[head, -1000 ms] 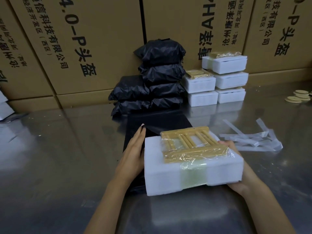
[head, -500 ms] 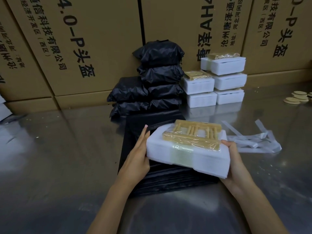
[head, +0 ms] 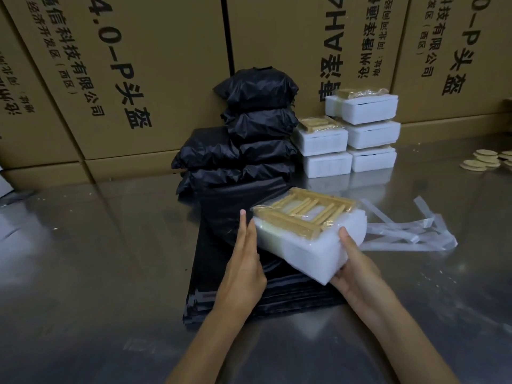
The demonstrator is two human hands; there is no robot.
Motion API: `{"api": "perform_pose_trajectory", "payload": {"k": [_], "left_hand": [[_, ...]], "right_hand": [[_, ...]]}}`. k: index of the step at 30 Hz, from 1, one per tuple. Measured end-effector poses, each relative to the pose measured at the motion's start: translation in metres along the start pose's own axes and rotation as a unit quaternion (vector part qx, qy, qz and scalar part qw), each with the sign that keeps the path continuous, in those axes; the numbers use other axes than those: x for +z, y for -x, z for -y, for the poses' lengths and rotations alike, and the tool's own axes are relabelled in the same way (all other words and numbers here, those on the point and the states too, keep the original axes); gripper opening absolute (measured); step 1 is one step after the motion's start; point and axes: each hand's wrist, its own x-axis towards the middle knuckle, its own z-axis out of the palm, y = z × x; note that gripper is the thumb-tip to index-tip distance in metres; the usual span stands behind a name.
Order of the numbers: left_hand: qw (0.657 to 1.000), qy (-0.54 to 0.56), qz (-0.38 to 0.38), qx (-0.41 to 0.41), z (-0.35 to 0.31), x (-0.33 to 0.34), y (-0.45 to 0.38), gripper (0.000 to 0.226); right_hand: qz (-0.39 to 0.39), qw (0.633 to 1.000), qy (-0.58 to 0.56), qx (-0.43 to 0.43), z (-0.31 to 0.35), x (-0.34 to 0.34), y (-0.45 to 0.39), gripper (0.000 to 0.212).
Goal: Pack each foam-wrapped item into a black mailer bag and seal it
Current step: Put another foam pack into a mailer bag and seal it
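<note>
Centre of frame: foam-wrapped item (head: 310, 242), tilted, held above the stack of flat black mailer bags (head: 230, 273) on the steel table (head: 83, 259). Right hand (head: 357, 273) grip curls round its near corner, thumb on top. Left hand (head: 243, 261) flat, fingers straight against the left edge.

Advice: lift the top bag's mouth first, feed the far edge in, keep it level.

Foam white, soft, blocky; wooden rack under crinkled film on top. Bags glossy, slippery.

My two bare forearms and hands.
I wear no sleeves, gloves, rings or watch on left hand (head: 242, 268) or right hand (head: 360, 275).
</note>
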Motion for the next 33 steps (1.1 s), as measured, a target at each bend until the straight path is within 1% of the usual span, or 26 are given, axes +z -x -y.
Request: {"api": "perform_pose_trajectory", "payload": {"k": [4,6,8,10,13,15,18,20,22,24,27,28,31,33], "left_hand": [[1.000,0.010,-0.022,-0.008,0.006,-0.007,-0.003,0.090],[0.998,0.041,-0.049,-0.014,0.013,-0.016,-0.007,0.082],[0.993,0.064,-0.097,-0.035,0.017,-0.023,-0.011,0.071],[0.986,0.075,-0.144,-0.042,0.019,-0.027,-0.013,0.058],[0.975,0.041,-0.217,-0.012,0.020,-0.031,-0.015,0.032],[0.971,0.009,-0.237,-0.014,0.023,-0.036,-0.022,0.024],[0.977,-0.063,-0.204,-0.028,0.026,-0.048,-0.042,0.030],[0.976,-0.150,-0.156,-0.023,0.024,-0.059,-0.059,0.031],[0.967,-0.235,-0.102,-0.009,0.018,-0.068,-0.076,0.028],[0.956,-0.281,-0.079,0.001,0.009,-0.073,-0.090,0.019],[0.951,-0.294,-0.094,0.014,-0.010,-0.074,-0.106,0.009],[0.950,-0.295,-0.099,0.019,-0.015,-0.072,-0.111,0.011],[0.950,-0.296,-0.097,0.040,-0.027,-0.062,-0.120,0.026],[0.947,-0.303,-0.094,0.051,-0.032,-0.055,-0.124,0.027]], "right_hand": [[0.089,0.994,0.060,-0.011,-0.013,0.007,0.005,0.067],[0.118,0.988,0.104,-0.010,-0.017,0.008,0.007,0.073],[0.104,0.986,0.130,0.000,-0.018,0.010,0.005,0.078],[0.051,0.989,0.134,0.026,-0.017,0.013,0.002,0.080],[0.003,0.988,0.145,0.045,-0.018,0.012,-0.004,0.091],[-0.010,0.989,0.140,0.037,-0.019,0.011,-0.007,0.098],[-0.019,0.992,0.117,0.047,-0.019,0.011,-0.010,0.089],[-0.012,0.992,0.114,0.057,-0.018,0.010,-0.011,0.083],[-0.008,0.992,0.114,0.062,-0.018,0.009,-0.012,0.080],[-0.007,0.992,0.109,0.060,-0.018,0.007,-0.011,0.079],[0.003,0.992,0.112,0.056,-0.017,0.007,-0.009,0.078],[0.009,0.992,0.116,0.053,-0.016,0.007,-0.009,0.077],[0.033,0.990,0.127,0.047,-0.014,0.007,-0.005,0.076],[0.048,0.988,0.138,0.041,-0.012,0.006,-0.002,0.076]]}}
